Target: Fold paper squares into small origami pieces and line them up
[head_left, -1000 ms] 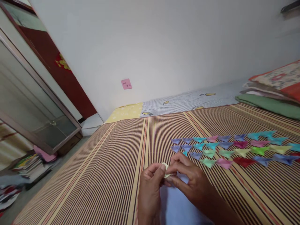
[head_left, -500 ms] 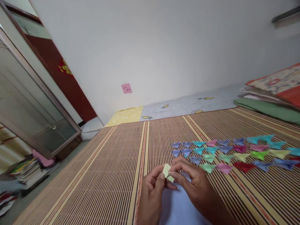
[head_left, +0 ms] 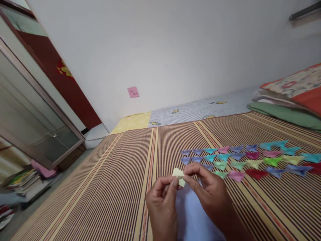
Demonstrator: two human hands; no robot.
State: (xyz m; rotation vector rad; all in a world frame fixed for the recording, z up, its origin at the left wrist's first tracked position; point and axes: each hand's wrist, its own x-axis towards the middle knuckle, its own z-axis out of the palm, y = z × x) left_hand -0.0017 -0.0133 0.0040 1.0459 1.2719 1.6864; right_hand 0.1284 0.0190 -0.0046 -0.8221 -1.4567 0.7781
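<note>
Between my two hands is a small piece of folded pale yellow paper (head_left: 178,172), held up over the striped mat. My left hand (head_left: 163,197) pinches its lower left side between thumb and fingers. From the other side, my right hand (head_left: 207,187) grips the right edge with thumb and forefinger. Rows of folded paper shapes in blue, pink, green, red and yellow, among them a bright green one (head_left: 272,162) and a dark red one (head_left: 256,173), lie to the right of my hands. Something pale blue (head_left: 194,211) shows below and between my wrists.
The striped mat (head_left: 105,180) spreads across the bed up to a patterned sheet (head_left: 190,112) along the wall. Folded bedding (head_left: 288,115) is stacked at the far right. A glass-panelled door (head_left: 37,110) and a pile of books (head_left: 22,182) are at the left. A pink note (head_left: 133,92) sticks to the wall.
The yellow paper has turned and been raised slightly, with both hands still on it. My right fingers have shifted along its right edge. The whole view has shifted a little.
</note>
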